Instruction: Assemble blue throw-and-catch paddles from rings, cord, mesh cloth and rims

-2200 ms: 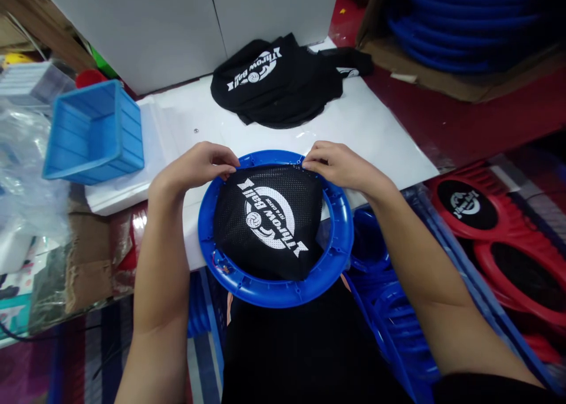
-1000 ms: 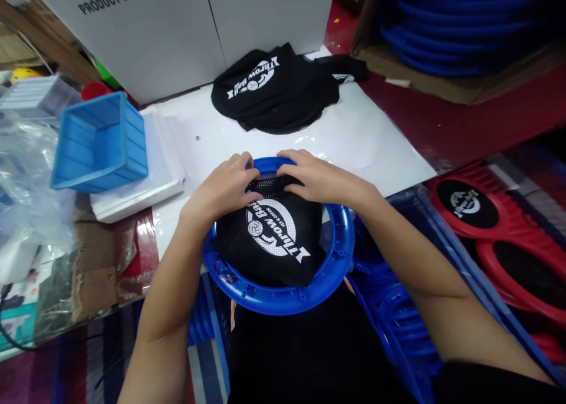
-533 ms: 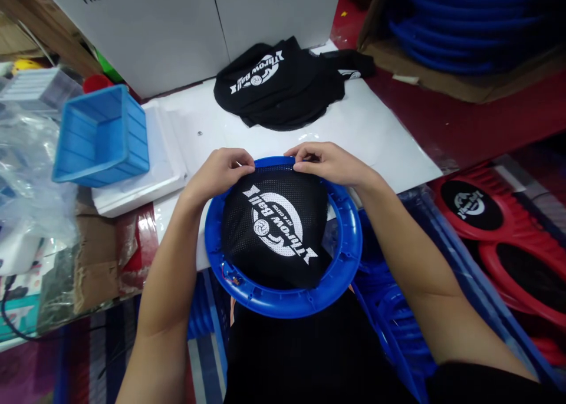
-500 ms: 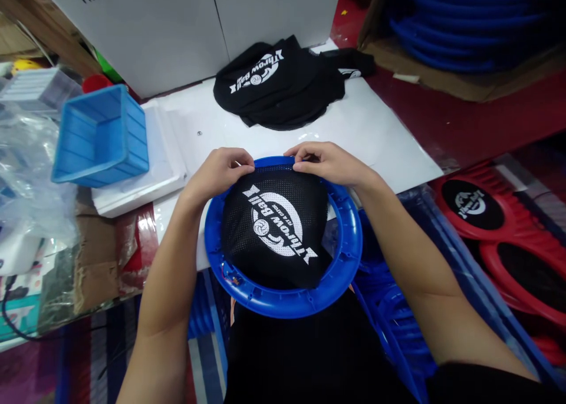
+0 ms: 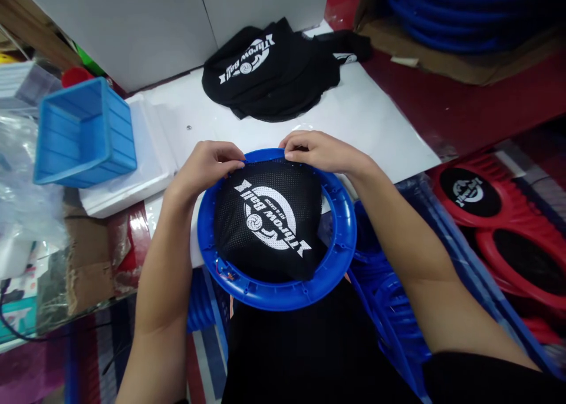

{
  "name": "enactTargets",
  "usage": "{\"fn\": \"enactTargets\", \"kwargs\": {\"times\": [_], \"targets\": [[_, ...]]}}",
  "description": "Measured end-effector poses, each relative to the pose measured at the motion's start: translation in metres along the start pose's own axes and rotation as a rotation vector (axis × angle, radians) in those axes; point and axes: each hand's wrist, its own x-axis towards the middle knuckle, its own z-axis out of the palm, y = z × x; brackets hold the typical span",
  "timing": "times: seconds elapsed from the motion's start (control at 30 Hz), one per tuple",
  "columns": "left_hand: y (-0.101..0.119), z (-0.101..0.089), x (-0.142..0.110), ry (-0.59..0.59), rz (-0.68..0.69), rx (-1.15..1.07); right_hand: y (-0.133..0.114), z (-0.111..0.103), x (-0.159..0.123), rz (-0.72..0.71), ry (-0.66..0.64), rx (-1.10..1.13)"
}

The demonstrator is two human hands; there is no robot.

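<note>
A blue plastic ring (image 5: 332, 274) lies at the near edge of the white work surface, over my lap. Black mesh fabric (image 5: 234, 209) with a white "Throw Ball" print covers most of its opening, and a gap shows at the right. My left hand (image 5: 207, 167) is closed in a pinch on the fabric's edge at the far left of the rim. My right hand (image 5: 325, 151) pinches that same edge a little further right, its fingertips against the rim. A small part with thin wires (image 5: 226, 273) sits in the ring's near-left channel.
More printed black fabric pieces (image 5: 269, 74) lie in a pile beyond the ring. A blue bin (image 5: 119, 135) rests on white foam at the left. Finished red discs (image 5: 471, 194) are stacked at the right, and blue rings (image 5: 460, 15) fill a carton at the back right.
The view has shifted slightly, so the surroundings appear further left and higher. Both hands keep their pinch at the far rim, with the fabric's edge now closer against it.
</note>
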Motion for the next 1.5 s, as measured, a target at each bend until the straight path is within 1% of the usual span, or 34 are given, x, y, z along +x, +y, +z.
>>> {"fn": "enactTargets", "kwargs": {"times": [0.17,0.27,0.33,0.4,0.47,0.57,0.63,0.7,0.8,0.93,1.03,1.17,1.33,1.5], "targets": [[-0.001,-0.003,0.002,-0.058,0.032,0.043,-0.005,0.007,-0.002,-0.008,0.074,-0.151],[0.002,-0.004,0.001,-0.099,0.069,0.095,-0.009,0.008,-0.004,-0.006,0.1,-0.23],[0.008,-0.002,-0.001,-0.097,0.117,0.162,-0.011,0.006,-0.005,0.006,0.101,-0.184],[0.016,0.004,-0.003,-0.071,0.183,0.269,-0.013,0.005,-0.006,0.002,0.12,-0.079],[0.023,0.012,-0.006,-0.03,0.244,0.436,-0.015,0.008,-0.007,-0.057,0.14,-0.034],[0.029,0.024,-0.009,0.01,0.329,0.708,-0.017,0.018,-0.008,-0.199,0.151,-0.16],[0.03,0.028,-0.009,0.001,0.396,0.807,-0.018,0.025,-0.009,-0.266,0.143,-0.266],[0.029,0.03,-0.009,-0.022,0.46,0.842,-0.018,0.028,-0.01,-0.304,0.12,-0.332],[0.028,0.03,-0.009,-0.043,0.512,0.857,-0.02,0.026,-0.011,-0.336,0.072,-0.401],[0.028,0.032,-0.009,-0.035,0.518,0.867,-0.023,0.024,-0.011,-0.345,0.019,-0.45],[0.025,0.033,-0.009,-0.024,0.47,0.791,-0.025,0.026,-0.008,-0.315,0.012,-0.413],[0.018,0.031,-0.008,-0.003,0.407,0.641,-0.025,0.03,-0.001,-0.251,0.047,-0.349],[0.017,0.029,-0.005,-0.008,0.364,0.497,-0.027,0.031,0.002,-0.221,0.074,-0.346],[0.018,0.027,-0.001,0.032,0.234,0.283,-0.028,0.033,0.0,-0.153,0.123,-0.332]]}}
